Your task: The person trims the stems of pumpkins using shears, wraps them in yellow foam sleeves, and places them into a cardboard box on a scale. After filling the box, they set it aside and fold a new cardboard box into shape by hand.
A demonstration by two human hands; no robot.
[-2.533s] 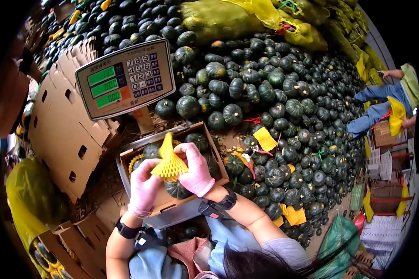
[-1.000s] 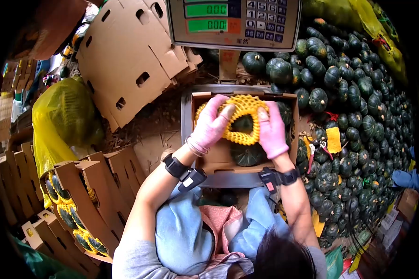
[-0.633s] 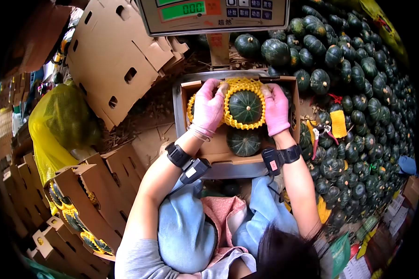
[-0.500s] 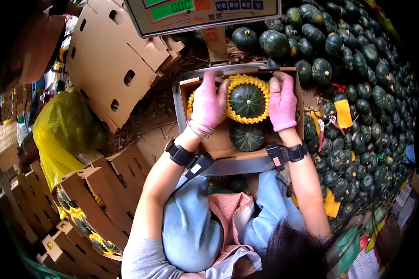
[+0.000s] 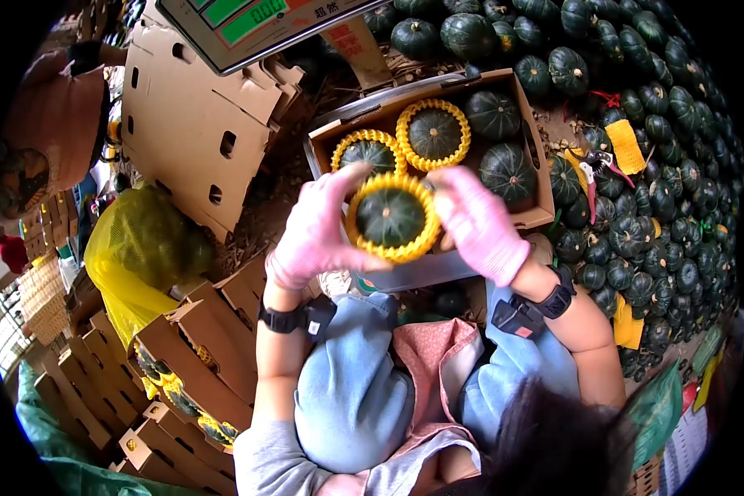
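Both my hands in pink gloves hold a dark green squash (image 5: 390, 215) wrapped in a yellow foam net, lifted just in front of the cardboard box (image 5: 537, 217). My left hand (image 5: 316, 235) grips its left side, my right hand (image 5: 477, 223) its right side. In the box lie two netted squashes (image 5: 432, 132) at the back left and two bare squashes (image 5: 504, 169) on the right. The box sits on a metal scale platform.
The scale's display (image 5: 248, 21) stands at top. A big heap of green squashes (image 5: 661, 124) fills the right, with cutters (image 5: 591, 165) on it. Flat cartons (image 5: 190, 124) and a yellow mesh sack (image 5: 140, 248) lie left; packed boxes (image 5: 182, 372) stand at lower left. Another person (image 5: 45, 132) is at far left.
I set the netted squash down in the box's back row, then picked up another squash in a net and raised it toward me. The camera view tilted down.
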